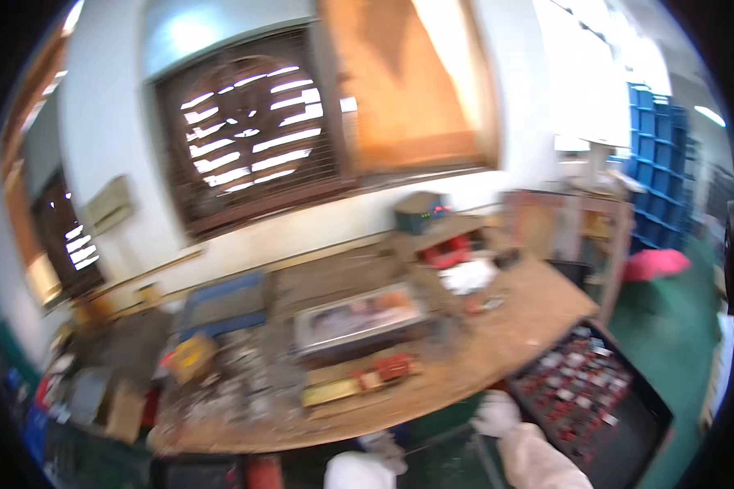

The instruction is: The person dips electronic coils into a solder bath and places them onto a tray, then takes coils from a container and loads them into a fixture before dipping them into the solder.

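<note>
My right hand (496, 414), in a pale glove, is at the left edge of a black tray (656, 411). Whether it touches the rim cannot be made out, as its fingers are smeared by motion. Many small red and white parts (575, 387) lie spread in that tray, which is to the right of the workbench (457, 371). Low in the middle, below the bench's front edge, is my left hand (386, 451), partly hidden by the white sleeve (359, 473). Its fingers are too blurred to read.
On the bench stand a framed shallow box (363, 322), red and yellow pieces (383, 371), a yellow roll (192, 359), a blue tray (220, 301) and a dark box with small lights (420, 212). Blue crates (656, 163) are stacked at far right, near a pink object (656, 265).
</note>
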Demonstrator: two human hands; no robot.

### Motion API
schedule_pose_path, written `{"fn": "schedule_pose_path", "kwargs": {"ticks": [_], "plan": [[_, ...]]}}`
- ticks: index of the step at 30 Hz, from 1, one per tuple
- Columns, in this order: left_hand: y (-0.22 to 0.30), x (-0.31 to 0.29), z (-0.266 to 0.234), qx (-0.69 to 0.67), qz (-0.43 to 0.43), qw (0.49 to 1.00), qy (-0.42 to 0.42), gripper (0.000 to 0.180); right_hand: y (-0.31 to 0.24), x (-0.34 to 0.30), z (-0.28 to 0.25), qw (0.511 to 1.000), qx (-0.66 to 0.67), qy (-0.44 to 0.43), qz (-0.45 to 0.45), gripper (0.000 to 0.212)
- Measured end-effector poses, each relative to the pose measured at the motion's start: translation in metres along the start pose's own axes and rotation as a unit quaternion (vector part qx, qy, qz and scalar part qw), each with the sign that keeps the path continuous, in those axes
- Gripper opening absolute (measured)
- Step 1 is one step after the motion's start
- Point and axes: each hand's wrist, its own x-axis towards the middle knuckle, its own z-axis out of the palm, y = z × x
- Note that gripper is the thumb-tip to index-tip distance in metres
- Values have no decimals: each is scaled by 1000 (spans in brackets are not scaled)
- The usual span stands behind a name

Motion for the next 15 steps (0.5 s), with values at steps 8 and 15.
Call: {"fn": "schedule_pose_path", "kwargs": {"ticks": [8,15], "plan": [[51,26,-42,-42,-91,988,-115,48,20,-37,10,996,-9,75,39,18],[-33,-20,21,-41,119,990,-69,28,2,-7,11,999,-6,-37,40,27]]}}
